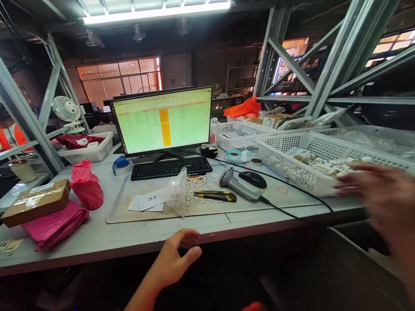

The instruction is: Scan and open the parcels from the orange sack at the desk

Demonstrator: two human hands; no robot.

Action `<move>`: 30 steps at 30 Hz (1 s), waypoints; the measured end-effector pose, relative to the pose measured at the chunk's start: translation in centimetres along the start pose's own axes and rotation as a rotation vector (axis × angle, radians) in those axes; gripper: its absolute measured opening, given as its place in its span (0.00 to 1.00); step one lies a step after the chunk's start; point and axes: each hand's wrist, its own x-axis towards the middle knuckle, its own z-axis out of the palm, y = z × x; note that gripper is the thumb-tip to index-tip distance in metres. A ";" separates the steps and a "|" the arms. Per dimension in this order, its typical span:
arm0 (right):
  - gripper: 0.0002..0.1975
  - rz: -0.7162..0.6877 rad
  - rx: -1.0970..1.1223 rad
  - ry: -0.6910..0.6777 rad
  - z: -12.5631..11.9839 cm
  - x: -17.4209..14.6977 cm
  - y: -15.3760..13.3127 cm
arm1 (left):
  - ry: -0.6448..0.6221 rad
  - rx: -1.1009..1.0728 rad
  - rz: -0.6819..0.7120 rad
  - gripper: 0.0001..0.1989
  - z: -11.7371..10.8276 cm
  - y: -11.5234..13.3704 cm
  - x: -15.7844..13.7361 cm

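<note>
My left hand [176, 259] hangs below the front edge of the grey desk [98, 241], fingers loosely curled and holding nothing. My right hand [385, 195] is blurred by motion at the near end of a long white mesh basket [292, 168], fingers spread and empty. The basket holds several small packaged items. On the desk mat [122, 211] lie a clear plastic bag [177, 192], white paper slips [147, 200], a yellow-and-black utility knife [216, 195], a grey barcode scanner [238, 185] and a black mouse [252, 179].
A lit monitor [165, 121] and black keyboard [170, 168] stand mid-desk. At left lie a cardboard box [36, 202] and pink mailer bags [55, 226]. White baskets [89, 152], tape rolls [121, 165] and steel shelf struts [3, 88] ring the desk. A person in orange sits far left.
</note>
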 end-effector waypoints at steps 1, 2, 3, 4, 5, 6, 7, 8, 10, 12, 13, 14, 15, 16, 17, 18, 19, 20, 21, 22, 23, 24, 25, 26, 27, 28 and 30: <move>0.26 -0.008 0.002 -0.011 2.3 1.4 0.3 | -0.018 0.000 0.024 0.20 0.2 0.4 1.4; 0.26 -0.021 0.002 -0.042 5.0 2.8 0.5 | -0.038 -0.003 0.045 0.20 0.5 0.6 2.9; 0.26 -0.040 -0.005 -0.084 7.8 4.0 0.7 | -0.055 -0.002 0.064 0.20 0.9 0.6 4.5; 0.24 -0.066 -0.018 -0.135 10.5 5.1 1.0 | -0.070 0.003 0.076 0.20 1.4 0.5 6.2; 0.23 -0.091 -0.033 -0.170 12.9 6.0 1.4 | -0.078 0.018 0.081 0.20 1.9 0.2 8.0; 0.23 -0.114 -0.048 -0.199 15.0 6.6 1.8 | -0.080 0.049 0.086 0.19 2.4 -0.3 9.8; 0.22 -0.134 -0.062 -0.222 16.5 7.1 2.4 | -0.074 0.101 0.090 0.19 2.7 -0.7 11.6; 0.22 -0.151 -0.074 -0.241 17.6 7.5 3.1 | -0.059 0.189 0.090 0.19 3.0 -1.3 13.3; 0.23 -0.181 -0.096 -0.277 18.8 7.9 4.5 | -0.003 0.425 0.074 0.18 2.9 -2.2 16.4; 0.25 -0.212 -0.124 -0.307 19.1 8.1 6.0 | 0.076 0.645 0.035 0.18 2.2 -2.9 18.6; 0.26 -0.231 -0.139 -0.321 19.2 8.1 6.7 | 0.112 0.722 0.005 0.19 1.7 -3.2 19.3; 0.27 -0.251 -0.155 -0.333 19.3 8.1 7.3 | 0.138 0.776 -0.026 0.19 1.1 -3.4 19.8; 0.27 -0.268 -0.172 -0.340 19.5 8.1 7.8 | 0.152 0.818 -0.053 0.19 0.5 -3.7 20.1; 0.26 -0.281 -0.190 -0.343 19.7 8.1 8.3 | 0.156 0.867 -0.076 0.19 -0.2 -3.9 20.1; 0.26 -0.288 -0.210 -0.340 20.0 8.1 8.7 | 0.150 0.915 -0.093 0.19 -0.8 -4.0 20.1; 0.26 -0.289 -0.231 -0.334 20.3 8.0 9.1 | 0.139 0.958 -0.105 0.18 -1.4 -4.1 19.9; 0.26 -0.286 -0.252 -0.327 20.7 8.0 9.4 | 0.126 0.995 -0.112 0.18 -2.0 -4.2 19.7; 0.26 -0.281 -0.272 -0.319 20.9 7.9 9.7 | 0.115 1.028 -0.117 0.18 -2.6 -4.3 19.5; 0.26 -0.273 -0.291 -0.313 21.2 7.9 10.0 | 0.107 1.057 -0.122 0.18 -3.2 -4.3 19.2; 0.27 -0.265 -0.308 -0.309 21.4 7.8 10.1 | 0.101 1.083 -0.130 0.18 -3.8 -4.4 18.9; 0.27 -0.256 -0.324 -0.305 21.5 7.8 10.3 | 0.098 1.109 -0.139 0.18 -4.3 -4.4 18.7; 0.27 -0.247 -0.338 -0.301 21.5 7.8 10.3 | 0.097 1.133 -0.149 0.18 -4.8 -4.5 18.4; 0.27 -0.240 -0.350 -0.298 21.6 7.7 10.4 | 0.098 1.155 -0.161 0.19 -5.3 -4.5 18.1; 0.27 -0.234 -0.361 -0.296 21.6 7.7 10.3 | 0.100 1.176 -0.171 0.19 -5.8 -4.6 17.9; 0.27 -0.228 -0.370 -0.293 21.6 7.7 10.3 | 0.102 1.195 -0.181 0.19 -6.1 -4.6 17.8; 0.27 -0.223 -0.378 -0.291 21.5 7.6 10.2 | 0.105 1.211 -0.191 0.19 -6.4 -4.6 17.7; 0.27 -0.213 -0.392 -0.288 21.5 7.6 10.0 | 0.111 1.238 -0.212 0.20 -6.5 -4.5 17.7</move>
